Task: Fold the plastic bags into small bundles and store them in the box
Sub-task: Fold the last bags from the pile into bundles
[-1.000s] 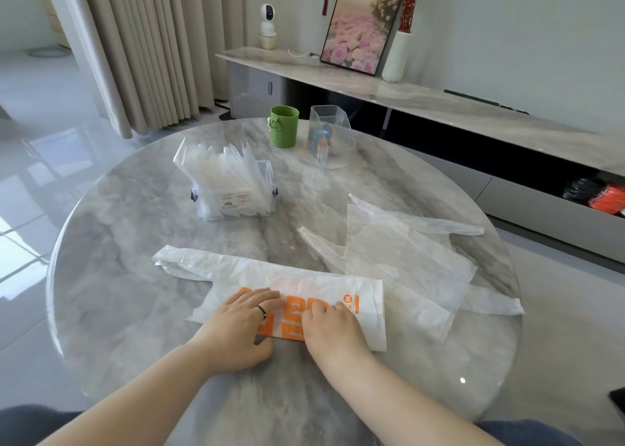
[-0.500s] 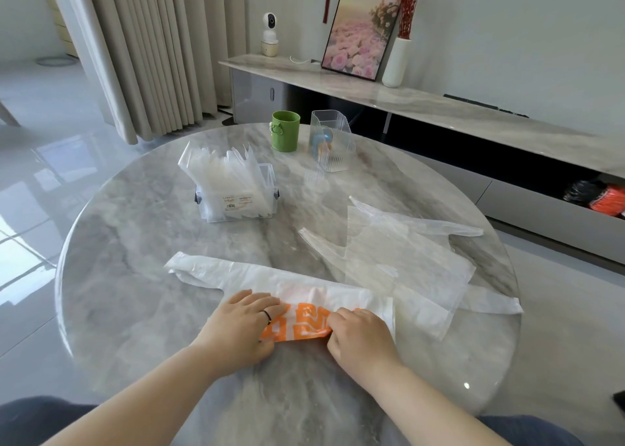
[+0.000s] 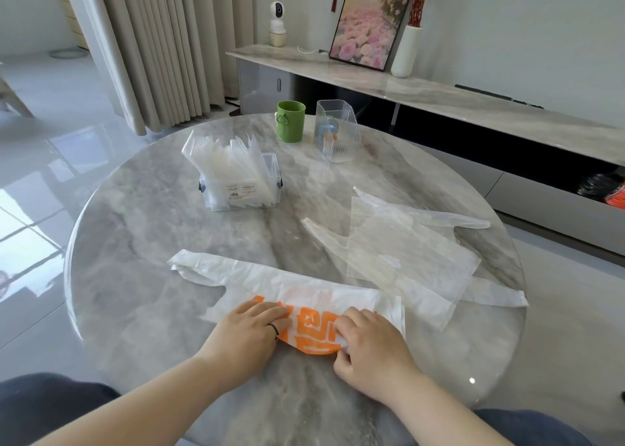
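From the head view: white crinkled plastic bag with orange print (image 3: 314, 295), lying flat on the near side of the clear rectangular plastic box (image 3: 236, 197). Probably feather-light, limp, slippery, springy at creases; best pinched along the near folded edge. Left hand (image 3: 247, 334) pressing flat, fingers straight; right hand (image 3: 370, 346) curled, pinching that edge.

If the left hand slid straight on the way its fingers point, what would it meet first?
The left hand, flat on the printed bag, points away and rightward. It would cross more of that bag, then probably reach the clear bags; the exact line is uncertain.
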A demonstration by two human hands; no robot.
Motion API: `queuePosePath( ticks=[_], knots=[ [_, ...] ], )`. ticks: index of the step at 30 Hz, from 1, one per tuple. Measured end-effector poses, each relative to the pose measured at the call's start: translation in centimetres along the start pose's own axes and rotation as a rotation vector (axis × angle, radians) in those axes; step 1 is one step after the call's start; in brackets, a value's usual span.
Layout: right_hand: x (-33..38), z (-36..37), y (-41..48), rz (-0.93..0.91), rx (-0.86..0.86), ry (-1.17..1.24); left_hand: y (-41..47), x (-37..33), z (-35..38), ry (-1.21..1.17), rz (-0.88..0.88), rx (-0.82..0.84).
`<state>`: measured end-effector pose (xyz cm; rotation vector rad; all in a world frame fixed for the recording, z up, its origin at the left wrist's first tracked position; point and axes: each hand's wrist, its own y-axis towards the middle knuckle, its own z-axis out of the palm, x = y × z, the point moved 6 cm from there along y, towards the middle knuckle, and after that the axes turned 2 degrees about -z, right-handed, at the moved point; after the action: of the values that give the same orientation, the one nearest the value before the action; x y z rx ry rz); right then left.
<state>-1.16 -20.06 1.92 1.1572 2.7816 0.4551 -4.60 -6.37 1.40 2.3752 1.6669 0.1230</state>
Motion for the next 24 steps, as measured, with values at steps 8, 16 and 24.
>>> queuePosePath(
  ticks=[8, 16, 24],
  knots=[
    [1.1, 0.7, 0.5, -0.040, 0.050, -0.105, 0.1, 1.0, 0.0, 0.065, 0.012, -0.128],
    [-3.0, -0.9, 0.7, 0.172, 0.274, 0.027, 0.8, 2.3, -1.0, -0.104, -0.185, 0.052],
    [-8.8, -0.2, -0.6, 0.650, 0.361, 0.590, -0.5, 9.4, -0.8, -0.666, -0.737, 0.209]
  ],
)
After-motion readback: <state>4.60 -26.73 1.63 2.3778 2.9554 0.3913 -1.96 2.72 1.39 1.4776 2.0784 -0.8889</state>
